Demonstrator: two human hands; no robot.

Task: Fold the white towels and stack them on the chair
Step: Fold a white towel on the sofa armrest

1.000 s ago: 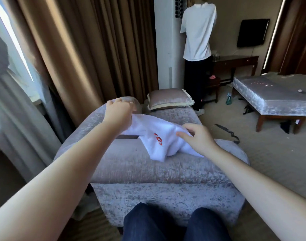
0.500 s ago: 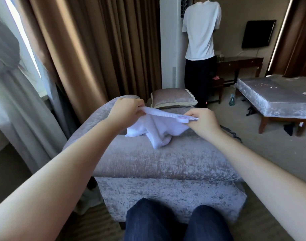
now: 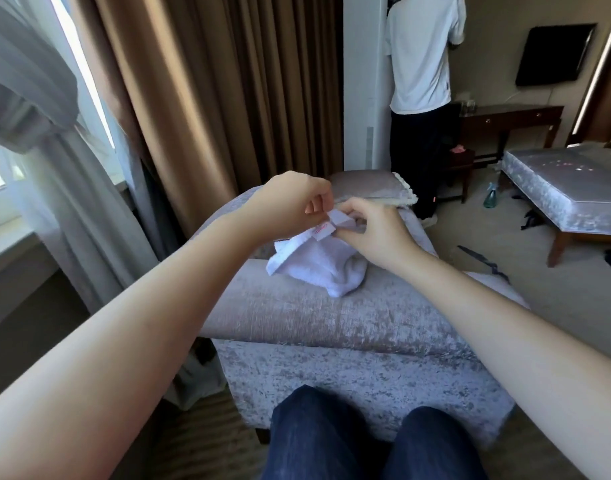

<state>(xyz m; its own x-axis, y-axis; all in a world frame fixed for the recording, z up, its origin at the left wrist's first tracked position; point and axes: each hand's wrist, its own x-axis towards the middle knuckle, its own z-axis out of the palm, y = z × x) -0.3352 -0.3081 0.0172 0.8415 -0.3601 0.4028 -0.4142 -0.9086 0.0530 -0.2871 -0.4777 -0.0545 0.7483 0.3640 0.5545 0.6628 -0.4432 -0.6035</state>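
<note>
Towel [image 3: 318, 268], white terry, bunched on velvet chair [image 3: 332, 317]; left hand [image 3: 286, 206], right hand [image 3: 377, 233] pinch hem

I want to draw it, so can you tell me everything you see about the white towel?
The white towel is small and fluffy, like terry cloth, with a flat hemmed edge carrying tiny red stitching. It is bunched up, not folded yet. The left hand and right hand pinch its top edge close together, lifting it, while the lower part droops and rests on the rounded top of the grey velvety chair.
</note>
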